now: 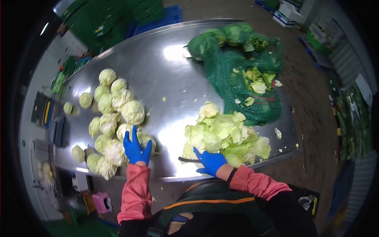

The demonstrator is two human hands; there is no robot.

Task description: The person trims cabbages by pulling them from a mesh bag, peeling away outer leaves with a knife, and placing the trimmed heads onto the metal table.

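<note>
My left hand (pixel 137 149), in a blue glove, reaches over the near edge of a group of trimmed pale cabbage heads. Its fingers are spread, and one cabbage (pixel 147 139) shows between the thumb and forefinger. A blue glove also covers my right hand (pixel 212 162), which is closed around a knife; the dark blade (pixel 188 160) points left, low over the table. Just beyond that hand lies a heap of loose cabbage leaves (pixel 215 132). The knife's handle is hidden in my grip.
A shiny metal table (pixel 173 94) carries everything. Behind the leaves, a green mesh sack (pixel 221 71) holds more cabbages and sprawls along the right side. Leaf scraps (pixel 278 133) lie near the right edge. Green crates (pixel 146 12) stand past the far edge, and a pink stool (pixel 102 202) is at lower left.
</note>
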